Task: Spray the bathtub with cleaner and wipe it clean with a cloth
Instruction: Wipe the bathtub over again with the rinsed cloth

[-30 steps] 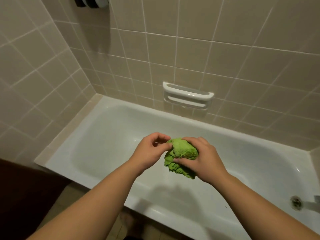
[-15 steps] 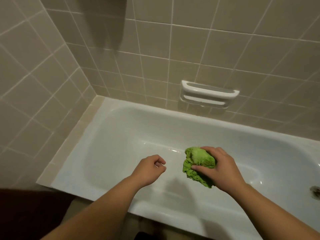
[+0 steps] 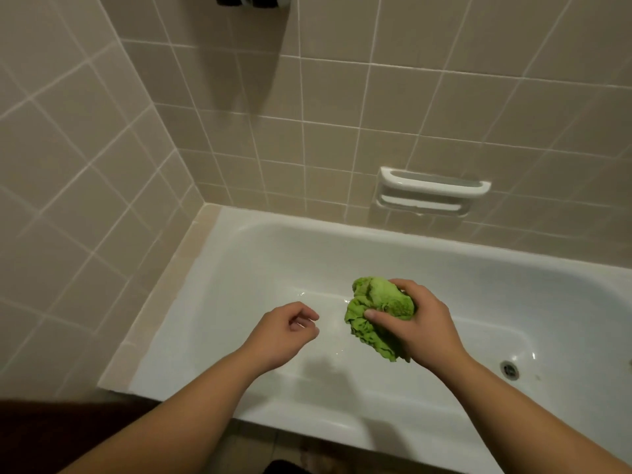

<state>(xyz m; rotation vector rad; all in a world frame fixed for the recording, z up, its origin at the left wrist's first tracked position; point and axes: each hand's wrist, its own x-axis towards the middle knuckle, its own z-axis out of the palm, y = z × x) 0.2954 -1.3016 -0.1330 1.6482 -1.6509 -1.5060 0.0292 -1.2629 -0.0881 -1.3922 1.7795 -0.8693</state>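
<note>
Fingers [image 3: 407,285] of our right hand [image 3: 425,325] curl over the top of the green cloth [image 3: 376,313], with the thumb pressing in from the near side, so the cloth is pinched into a tight wad and not hanging loose. We judge this bunching gives a compact pad that fits the palm and can be pushed flat against the enamel. The lower folds spill out below the thumb; we cannot tell whether they touch the tub floor or hang just above it.

Our left hand [image 3: 284,331] sits beside the cloth, apart from it, fingers loosely curled and holding nothing. It hovers over the basin, probably free to brace on the rim or to steady us as we lean in.

Both forearms reach across the near rim of the white bathtub [image 3: 239,398], placing the cloth over the middle of the basin floor. Wet glints show on the floor near the cloth, which suggests cleaner or water is already down; no spray bottle is in view. The drain [image 3: 509,369] lies to the right, well apart from the cloth. A white soap holder [image 3: 432,193] is set in the tiled wall [image 3: 307,97] above the far rim.

We judge the wiping step is about to start.
</note>
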